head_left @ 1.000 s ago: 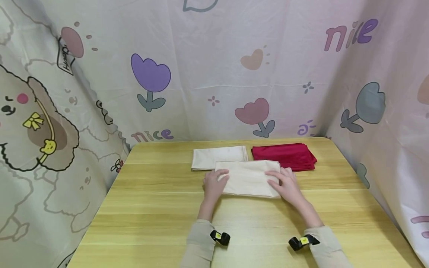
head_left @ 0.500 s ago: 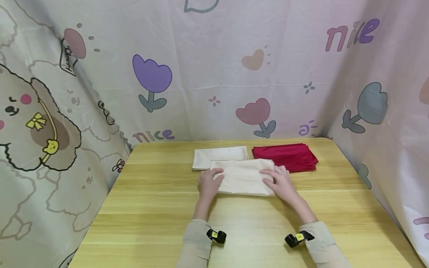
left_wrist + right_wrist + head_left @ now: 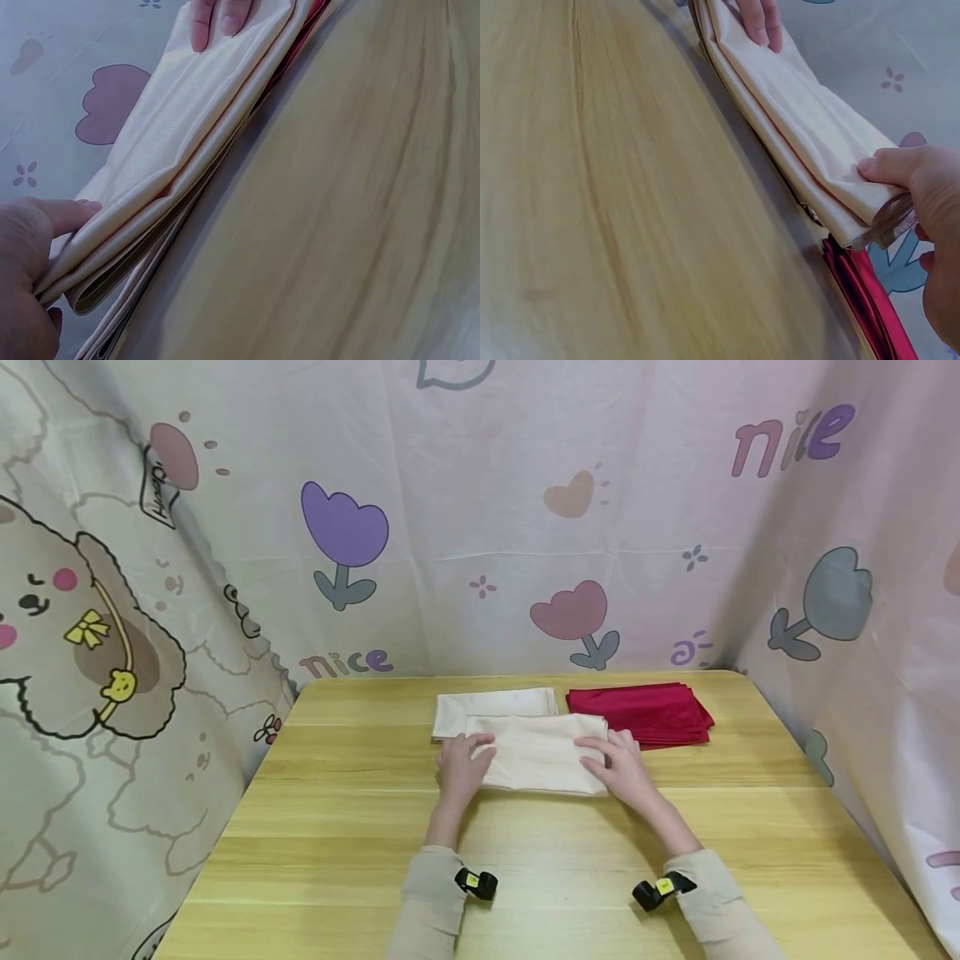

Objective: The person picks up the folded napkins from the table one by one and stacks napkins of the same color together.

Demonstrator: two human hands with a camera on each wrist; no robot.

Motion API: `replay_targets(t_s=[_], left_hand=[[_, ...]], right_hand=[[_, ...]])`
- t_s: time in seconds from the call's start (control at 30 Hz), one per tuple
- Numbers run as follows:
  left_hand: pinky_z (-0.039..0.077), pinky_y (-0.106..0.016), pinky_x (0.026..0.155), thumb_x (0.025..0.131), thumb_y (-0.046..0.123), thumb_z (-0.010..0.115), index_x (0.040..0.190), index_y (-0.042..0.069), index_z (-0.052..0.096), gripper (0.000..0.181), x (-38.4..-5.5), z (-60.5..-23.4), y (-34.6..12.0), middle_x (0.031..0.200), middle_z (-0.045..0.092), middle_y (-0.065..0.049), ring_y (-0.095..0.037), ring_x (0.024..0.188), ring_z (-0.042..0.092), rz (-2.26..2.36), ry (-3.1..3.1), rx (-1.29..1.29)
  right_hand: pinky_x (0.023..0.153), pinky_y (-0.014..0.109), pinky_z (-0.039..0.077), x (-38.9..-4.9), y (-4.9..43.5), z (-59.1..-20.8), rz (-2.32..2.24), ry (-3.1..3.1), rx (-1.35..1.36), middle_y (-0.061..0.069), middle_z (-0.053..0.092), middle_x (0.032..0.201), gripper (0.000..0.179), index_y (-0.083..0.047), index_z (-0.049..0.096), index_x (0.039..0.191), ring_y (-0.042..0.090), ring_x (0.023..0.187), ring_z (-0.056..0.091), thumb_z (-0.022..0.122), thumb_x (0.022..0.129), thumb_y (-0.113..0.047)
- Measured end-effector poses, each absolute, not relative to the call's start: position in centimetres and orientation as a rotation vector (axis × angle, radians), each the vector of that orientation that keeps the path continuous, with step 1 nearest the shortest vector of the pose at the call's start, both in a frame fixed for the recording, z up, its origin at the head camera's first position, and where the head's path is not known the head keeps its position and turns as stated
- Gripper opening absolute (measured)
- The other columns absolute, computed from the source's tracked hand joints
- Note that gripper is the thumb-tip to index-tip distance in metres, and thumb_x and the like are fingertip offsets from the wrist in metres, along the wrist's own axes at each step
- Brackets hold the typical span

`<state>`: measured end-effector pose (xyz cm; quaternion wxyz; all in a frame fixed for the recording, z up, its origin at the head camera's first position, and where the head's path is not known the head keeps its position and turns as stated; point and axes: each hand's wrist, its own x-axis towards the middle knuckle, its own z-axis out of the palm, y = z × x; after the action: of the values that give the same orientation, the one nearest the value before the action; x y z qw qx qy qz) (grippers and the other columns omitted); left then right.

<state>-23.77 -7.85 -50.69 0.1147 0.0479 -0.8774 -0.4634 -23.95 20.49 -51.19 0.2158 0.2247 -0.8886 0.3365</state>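
Observation:
A folded cream cloth (image 3: 540, 754) is held between my two hands, its layers showing as stacked folds along the near edge in both wrist views. My left hand (image 3: 461, 768) grips its left end, thumb on top and fingers beneath. At the other end my right hand (image 3: 626, 768) pinches the cloth the same way, its thumb (image 3: 892, 165) pressing the upper layer. Behind it lies a folded white cloth (image 3: 491, 701), its near right part covered by the cream one. A folded dark red cloth (image 3: 648, 712) lies to the right, close behind my right hand.
The wooden table (image 3: 337, 843) spreads out in front and to both sides. A patterned curtain (image 3: 450, 527) hangs behind its back edge and along the left and right sides. Black wrist cameras (image 3: 477, 883) sit on both sleeves.
Both hands, still gripping the cream cloth, have moved left and slightly farther back, so it overlaps more of the white cloth and less of the red one. The head view has shifted slightly.

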Motion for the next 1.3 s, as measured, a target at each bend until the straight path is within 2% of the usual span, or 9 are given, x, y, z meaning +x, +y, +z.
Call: replay_targets(t_s=[0.23, 0.37, 0.47, 0.6, 0.73, 0.9, 1.13, 1.3], left_hand=[[0.034, -0.057, 0.094, 0.083, 0.028, 0.074, 0.102, 0.024, 0.076, 0.019, -23.8, -50.2, -8.6, 0.127, 0.063, -0.019, -0.035, 0.115, 0.048, -1.289, -2.562, 0.032], [0.035, -0.052, 0.089, 0.084, 0.029, 0.073, 0.102, 0.024, 0.076, 0.019, -24.0, -50.0, -9.0, 0.116, 0.067, -0.014, -0.031, 0.11, 0.048, -1.229, -2.586, 0.002], [0.037, -0.051, 0.088, 0.084, 0.031, 0.073, 0.104, 0.025, 0.075, 0.02, -24.2, -49.9, -9.3, 0.117, 0.066, -0.014, -0.031, 0.111, 0.047, -1.203, -2.612, 0.005], [0.036, -0.051, 0.093, 0.085, 0.032, 0.072, 0.106, 0.024, 0.075, 0.022, -24.4, -49.7, -9.8, 0.118, 0.064, -0.014, -0.031, 0.112, 0.046, -1.175, -2.633, -0.009], [0.032, -0.048, 0.096, 0.085, 0.03, 0.073, 0.106, 0.021, 0.075, 0.023, -24.7, -49.5, -10.3, 0.102, 0.064, -0.01, -0.029, 0.106, 0.05, -1.115, -2.616, -0.066], [0.031, -0.048, 0.095, 0.085, 0.029, 0.072, 0.106, 0.02, 0.074, 0.023, -24.9, -49.2, -10.7, 0.098, 0.063, -0.009, -0.029, 0.101, 0.05, -1.105, -2.59, -0.085], [0.032, -0.047, 0.092, 0.085, 0.028, 0.073, 0.105, 0.019, 0.074, 0.022, -25.1, -49.0, -11.1, 0.1, 0.064, -0.01, -0.028, 0.099, 0.05, -1.06, -2.553, -0.097], [0.032, -0.046, 0.093, 0.085, 0.029, 0.074, 0.105, 0.019, 0.074, 0.023, -25.3, -48.9, -11.4, 0.102, 0.064, -0.01, -0.029, 0.102, 0.05, -1.026, -2.549, -0.098]], right_hand=[[0.078, 0.035, 0.028, -24.2, 20.1, -51.0, 1.031, -2.506, 0.605, 0.004, 0.064, 0.093, 0.032, -0.014, 0.074, 0.112, 0.017, 0.089, 0.038, 0.078, 0.08, -0.014], [0.078, 0.035, 0.028, -24.4, 20.0, -50.8, 1.079, -2.531, 0.595, 0.004, 0.062, 0.093, 0.032, -0.015, 0.073, 0.113, 0.016, 0.089, 0.037, 0.077, 0.082, -0.015], [0.078, 0.034, 0.026, -24.6, 19.9, -50.5, 1.099, -2.549, 0.6, 0.003, 0.059, 0.09, 0.031, -0.016, 0.073, 0.114, 0.016, 0.089, 0.035, 0.076, 0.083, -0.017], [0.082, 0.036, 0.026, -24.9, 19.5, -50.1, 1.121, -2.575, 0.608, 0.005, 0.062, 0.1, 0.031, -0.016, 0.072, 0.116, 0.016, 0.093, 0.036, 0.075, 0.085, -0.018], [0.085, 0.037, 0.027, -25.1, 19.2, -49.7, 1.137, -2.603, 0.595, 0.006, 0.063, 0.109, 0.032, -0.017, 0.071, 0.118, 0.017, 0.098, 0.036, 0.074, 0.086, -0.019], [0.085, 0.038, 0.027, -25.4, 18.8, -49.4, 1.128, -2.594, 0.608, 0.006, 0.063, 0.107, 0.032, -0.017, 0.071, 0.118, 0.019, 0.099, 0.036, 0.074, 0.085, -0.02], [0.084, 0.04, 0.023, -25.9, 18.3, -48.9, 1.14, -2.566, 0.651, 0.004, 0.057, 0.09, 0.032, -0.015, 0.072, 0.117, 0.019, 0.094, 0.033, 0.075, 0.085, -0.017], [0.084, 0.04, 0.024, -26.1, 18.0, -48.7, 1.138, -2.546, 0.68, 0.005, 0.06, 0.095, 0.031, -0.014, 0.072, 0.116, 0.019, 0.094, 0.034, 0.075, 0.085, -0.016]])
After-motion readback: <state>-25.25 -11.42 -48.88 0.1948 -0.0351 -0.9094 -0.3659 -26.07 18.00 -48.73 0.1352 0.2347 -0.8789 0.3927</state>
